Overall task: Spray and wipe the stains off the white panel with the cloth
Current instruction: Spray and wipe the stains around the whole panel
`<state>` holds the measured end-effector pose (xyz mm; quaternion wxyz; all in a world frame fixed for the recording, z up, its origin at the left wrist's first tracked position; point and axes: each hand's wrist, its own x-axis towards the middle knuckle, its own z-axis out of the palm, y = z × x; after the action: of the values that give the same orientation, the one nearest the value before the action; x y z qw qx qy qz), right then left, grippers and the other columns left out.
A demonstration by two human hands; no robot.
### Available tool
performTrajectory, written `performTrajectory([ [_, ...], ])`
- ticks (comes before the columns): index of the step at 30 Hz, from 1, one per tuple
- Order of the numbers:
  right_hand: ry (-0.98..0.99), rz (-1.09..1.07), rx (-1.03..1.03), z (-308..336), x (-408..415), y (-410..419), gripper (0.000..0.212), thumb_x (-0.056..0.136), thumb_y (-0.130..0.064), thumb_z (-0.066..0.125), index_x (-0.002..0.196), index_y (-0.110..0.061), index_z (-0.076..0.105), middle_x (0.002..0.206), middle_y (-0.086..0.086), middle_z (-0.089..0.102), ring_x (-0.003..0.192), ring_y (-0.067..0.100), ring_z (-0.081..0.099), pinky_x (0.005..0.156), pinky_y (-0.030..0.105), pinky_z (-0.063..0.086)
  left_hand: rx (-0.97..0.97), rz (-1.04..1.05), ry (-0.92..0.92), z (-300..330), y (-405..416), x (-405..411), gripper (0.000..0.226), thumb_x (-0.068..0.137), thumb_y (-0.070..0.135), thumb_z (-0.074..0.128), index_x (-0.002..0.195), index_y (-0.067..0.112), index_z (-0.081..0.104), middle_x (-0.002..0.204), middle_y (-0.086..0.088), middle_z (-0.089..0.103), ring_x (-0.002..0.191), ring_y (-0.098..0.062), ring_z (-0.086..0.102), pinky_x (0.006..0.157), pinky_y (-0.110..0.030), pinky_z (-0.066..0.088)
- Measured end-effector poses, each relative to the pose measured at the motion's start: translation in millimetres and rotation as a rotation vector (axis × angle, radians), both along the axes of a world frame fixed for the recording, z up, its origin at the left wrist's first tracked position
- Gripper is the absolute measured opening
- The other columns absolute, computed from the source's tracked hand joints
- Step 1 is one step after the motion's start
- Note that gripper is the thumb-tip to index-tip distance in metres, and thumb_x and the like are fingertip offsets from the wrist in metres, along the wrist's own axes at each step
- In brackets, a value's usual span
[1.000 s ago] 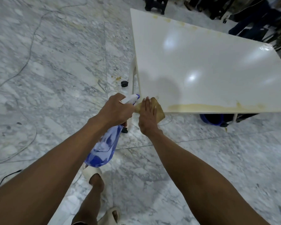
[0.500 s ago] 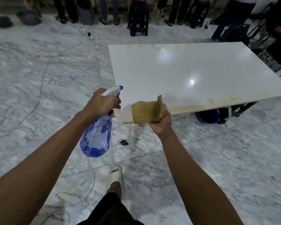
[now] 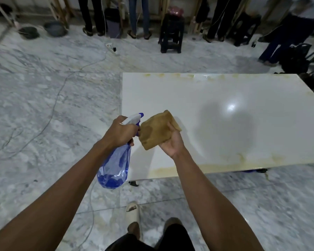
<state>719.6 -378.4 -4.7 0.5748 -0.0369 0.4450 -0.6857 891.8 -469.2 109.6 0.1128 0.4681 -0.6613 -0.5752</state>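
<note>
Your left hand [image 3: 121, 132] grips the spray bottle [image 3: 114, 164] with its nozzle toward the cloth [image 3: 157, 132] pinched in your raised right hand [image 3: 171, 142], while the panel [image 3: 216, 120] lies below and its nearest stains [image 3: 230, 163] run rightward along the near edge.

One wide-angle view only, from the person's head; it looks forward and steeply down along both forearms, the hands close below; the white panel [image 3: 225, 113] lies just ahead, the marble floor [image 3: 43, 105] around it.
</note>
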Motion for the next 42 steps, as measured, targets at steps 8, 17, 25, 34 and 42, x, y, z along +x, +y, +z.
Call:
performTrajectory([
  [8,-0.058,0.288,-0.016,10.3,-89.7,-67.6,0.052,0.104,-0.044,0.042,0.138,-0.007,0.055,0.139,0.015,0.059,0.128,0.031,0.056,0.109,0.043,0.042,0.018,0.311,-0.043,-16.4,5.9,-70.8,0.034,0.065,0.020,0.050,0.082,-0.001,0.069,0.082,-0.022,0.074,0.047,-0.026,0.056,0.057,-0.038,0.053],
  [17,-0.106,0.801,0.025,6.3,-102.8,-52.3,0.062,0.104,-0.052,0.038,0.146,-0.007,0.047,0.143,0.017,0.056,0.136,0.033,0.050,0.117,0.048,0.035,0.028,0.799,-0.055,-19.3,115.2,-115.0,0.022,0.073,0.019,0.053,0.073,-0.001,0.063,0.067,-0.015,0.067,0.038,-0.018,0.055,0.040,-0.025,0.044],
  [25,-0.155,1.052,0.048,0.2,-80.0,24.3,0.065,0.102,-0.054,0.039,0.144,-0.005,0.049,0.142,0.018,0.056,0.136,0.034,0.050,0.117,0.049,0.034,0.018,1.137,-0.122,-31.1,228.0,-129.5,0.019,0.090,0.000,0.051,0.073,-0.002,0.056,0.050,-0.008,0.050,0.032,-0.014,0.051,0.041,-0.020,0.042],
  [34,-0.165,1.195,-0.003,-9.8,-84.9,128.7,0.067,0.102,-0.054,0.039,0.145,-0.003,0.047,0.144,0.020,0.054,0.134,0.034,0.051,0.111,0.047,0.042,0.075,1.317,-0.080,-55.0,347.5,-155.0,0.018,0.090,0.010,0.054,0.075,0.000,0.059,0.070,-0.023,0.056,0.037,-0.021,0.058,0.052,-0.028,0.044],
  [42,-0.146,1.268,-0.011,-4.4,-95.9,154.4,0.063,0.102,-0.050,0.041,0.144,-0.003,0.049,0.144,0.020,0.054,0.132,0.033,0.053,0.110,0.046,0.042,0.131,1.399,-0.010,-56.3,379.1,-172.5,0.033,0.087,0.015,0.055,0.098,-0.009,0.074,0.066,-0.027,0.069,0.044,-0.024,0.058,0.048,-0.027,0.049],
])
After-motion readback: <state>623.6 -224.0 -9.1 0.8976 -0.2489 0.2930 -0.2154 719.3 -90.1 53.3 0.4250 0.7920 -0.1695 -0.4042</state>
